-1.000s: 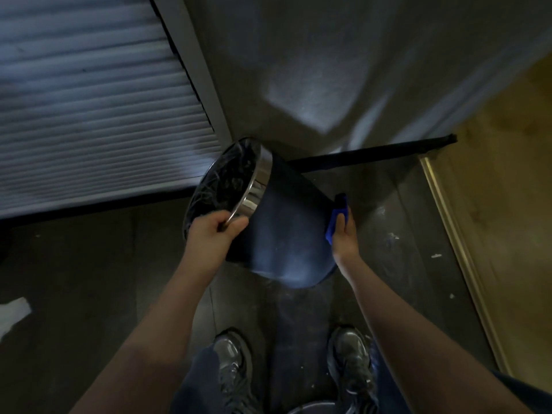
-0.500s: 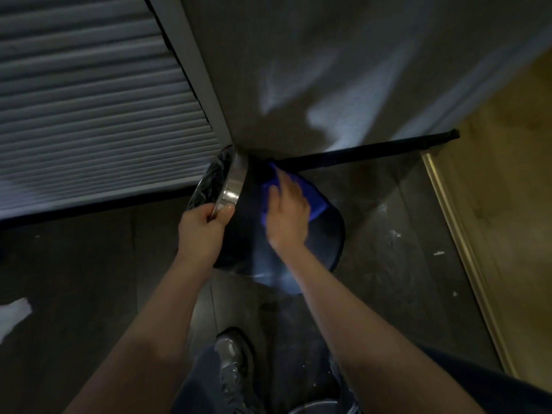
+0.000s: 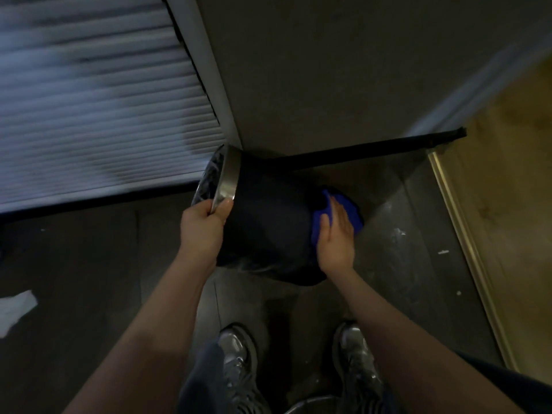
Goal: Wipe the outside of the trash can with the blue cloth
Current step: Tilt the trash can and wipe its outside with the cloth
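Observation:
A dark round trash can with a shiny metal rim is tilted over, its mouth turned to the left and its base to the right, lifted off the dark floor. My left hand grips the metal rim at the near side. My right hand lies flat with straight fingers on the blue cloth, pressing it against the can's lower right side near the base. Part of the cloth is hidden under my palm.
A louvred white door stands at the left, a grey wall behind the can. A black baseboard strip runs right. A brass threshold edges wooden flooring at the right. White paper lies at the far left. My shoes are below.
My right hand slid the blue cloth from the can's upper side near the rim down to its base end at the right. The can has tipped further, mouth more to the left.

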